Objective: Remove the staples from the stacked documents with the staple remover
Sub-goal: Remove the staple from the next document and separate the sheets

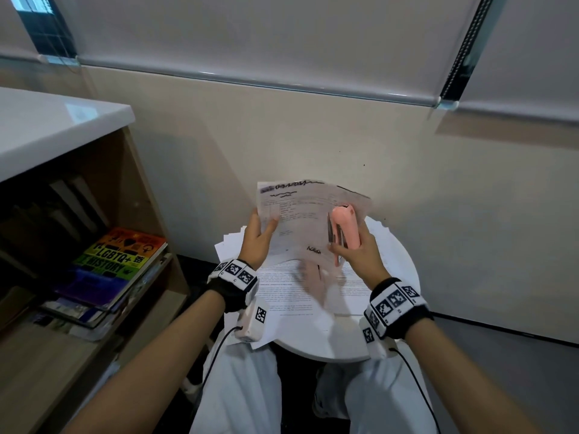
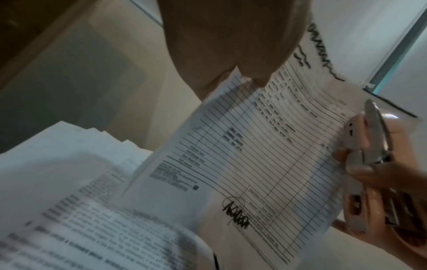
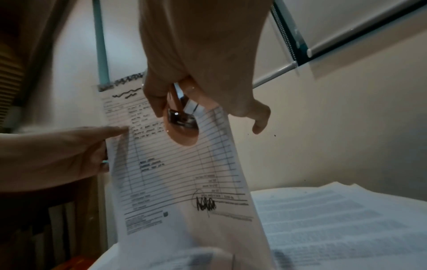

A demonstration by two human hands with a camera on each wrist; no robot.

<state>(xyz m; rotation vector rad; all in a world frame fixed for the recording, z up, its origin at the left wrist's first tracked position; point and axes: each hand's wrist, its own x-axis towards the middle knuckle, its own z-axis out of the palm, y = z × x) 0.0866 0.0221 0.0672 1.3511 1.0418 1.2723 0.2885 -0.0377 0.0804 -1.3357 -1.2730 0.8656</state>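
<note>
A printed form with ruled lines and a black signature (image 1: 300,220) is lifted, tilted, above the stack of printed documents (image 1: 300,296) on a small round white table (image 1: 329,349). My left hand (image 1: 262,223) pinches the form's left edge, thumb on the front (image 2: 231,45). My right hand (image 1: 347,249) grips a pink staple remover (image 1: 344,227) with metal jaws, held upright against the form's right side. In the right wrist view the pink tool (image 3: 182,127) lies in front of the form (image 3: 175,173). No staple is discernible through the blur.
A wooden bookshelf with a white top (image 1: 47,126) stands to the left and holds a rainbow-coloured book (image 1: 125,255) on other books. A beige wall and window blinds lie behind the table. My legs in white trousers (image 1: 238,386) are under the table's near edge.
</note>
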